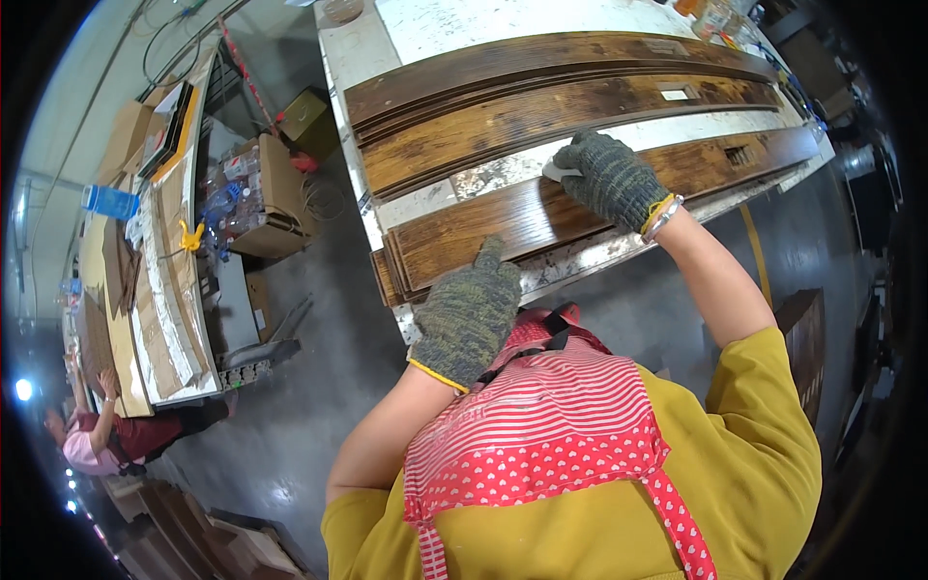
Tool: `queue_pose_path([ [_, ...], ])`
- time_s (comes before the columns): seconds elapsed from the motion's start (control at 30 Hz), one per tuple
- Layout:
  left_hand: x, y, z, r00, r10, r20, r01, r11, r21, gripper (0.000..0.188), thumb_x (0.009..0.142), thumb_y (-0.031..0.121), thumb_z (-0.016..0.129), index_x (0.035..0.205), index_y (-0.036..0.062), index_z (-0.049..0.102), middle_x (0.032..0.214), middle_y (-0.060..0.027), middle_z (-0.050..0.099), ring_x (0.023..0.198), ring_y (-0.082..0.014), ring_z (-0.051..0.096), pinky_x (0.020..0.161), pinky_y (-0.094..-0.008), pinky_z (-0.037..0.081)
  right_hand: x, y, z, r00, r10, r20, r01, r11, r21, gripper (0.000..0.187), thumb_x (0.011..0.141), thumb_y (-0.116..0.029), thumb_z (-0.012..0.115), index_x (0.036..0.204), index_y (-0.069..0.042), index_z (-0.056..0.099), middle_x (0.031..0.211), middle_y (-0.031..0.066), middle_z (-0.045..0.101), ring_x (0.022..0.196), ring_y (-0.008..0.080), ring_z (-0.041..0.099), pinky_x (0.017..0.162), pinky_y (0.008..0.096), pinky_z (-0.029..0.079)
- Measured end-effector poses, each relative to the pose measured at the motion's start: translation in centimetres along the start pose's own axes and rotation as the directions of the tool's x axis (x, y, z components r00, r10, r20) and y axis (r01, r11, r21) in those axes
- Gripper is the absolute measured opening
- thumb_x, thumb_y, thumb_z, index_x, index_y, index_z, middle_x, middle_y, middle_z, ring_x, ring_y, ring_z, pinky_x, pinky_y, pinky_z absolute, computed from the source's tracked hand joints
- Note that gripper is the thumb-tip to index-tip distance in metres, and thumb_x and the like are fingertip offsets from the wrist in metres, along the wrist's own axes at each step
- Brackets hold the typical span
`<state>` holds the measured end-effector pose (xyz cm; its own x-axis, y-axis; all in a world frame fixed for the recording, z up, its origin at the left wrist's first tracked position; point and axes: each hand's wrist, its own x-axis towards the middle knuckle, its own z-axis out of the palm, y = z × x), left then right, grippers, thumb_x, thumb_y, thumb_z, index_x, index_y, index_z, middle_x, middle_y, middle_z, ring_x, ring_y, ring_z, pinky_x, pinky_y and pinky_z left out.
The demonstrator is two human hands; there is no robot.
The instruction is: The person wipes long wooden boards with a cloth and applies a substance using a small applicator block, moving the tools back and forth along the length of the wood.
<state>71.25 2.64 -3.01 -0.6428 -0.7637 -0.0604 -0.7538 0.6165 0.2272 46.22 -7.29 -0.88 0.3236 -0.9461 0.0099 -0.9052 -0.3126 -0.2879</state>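
Note:
A long brown wood-grain board [464,232] lies along the near side of a white worktable [425,205], with a rectangular cutout toward its right end. My left hand [469,319], in a dark green knit glove, grips the board's near edge at the left. One finger stretches over its top face; the other fingers are mostly hidden. Farther right, my right hand [611,179], gloved alike, is closed above the board on a small white piece [558,166]. Only a bit of it shows, so its kind is unclear.
Behind lie more stacked brown boards [435,155], one with a cutout. Bottles [715,17] stand at the far right corner. Leftward are a cardboard box of bottles [261,193] and a side bench [159,290], where another person [106,435] works.

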Motion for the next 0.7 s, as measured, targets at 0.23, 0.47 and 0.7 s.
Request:
queue_pose_path([
  [0.23,0.8,0.6,-1.7,0.982,-0.037,0.183,0.016,0.994,0.111,0.03,0.093,0.026,0.059,0.114,0.0058,0.066,0.132,-0.0227,0.061,0.102,-0.0355,0.067,0.084,-0.0489,0.052,1.9,-5.6,4.4,0.929,-0.295,-0.222,0.32,0.943,0.086,0.016,0.082,-0.02,0.065,0.081,-0.005,0.069,0.089,0.0178,0.067,0.091,0.0313,0.063,0.083,0.0429,0.052],
  [0.47,0.3,-0.5,-2.1,0.998,0.016,0.068,-0.018,1.0,0.022,0.031,0.095,0.025,0.059,0.118,0.0052,0.065,0.13,-0.0178,0.063,0.104,-0.0371,0.064,0.089,-0.0494,0.05,-3.4,8.5,-1.0,0.996,-0.026,-0.09,0.002,0.968,-0.252,0.013,0.087,-0.022,0.067,0.093,-0.011,0.072,0.092,0.0165,0.066,0.091,0.0339,0.064,0.082,0.0443,0.054],
  [0.7,7.8,0.0,-5.2,0.924,0.382,0.024,-0.378,0.904,0.2,0.02,0.088,0.022,0.063,0.101,0.0083,0.07,0.107,-0.014,0.068,0.1,-0.0355,0.066,0.084,-0.0471,0.053,-3.3,8.0,-1.3,0.982,-0.038,-0.183,0.015,0.992,-0.125,0.015,0.082,-0.022,0.071,0.09,-0.01,0.073,0.091,0.0128,0.067,0.089,0.03,0.066,0.08,0.0409,0.054],
])
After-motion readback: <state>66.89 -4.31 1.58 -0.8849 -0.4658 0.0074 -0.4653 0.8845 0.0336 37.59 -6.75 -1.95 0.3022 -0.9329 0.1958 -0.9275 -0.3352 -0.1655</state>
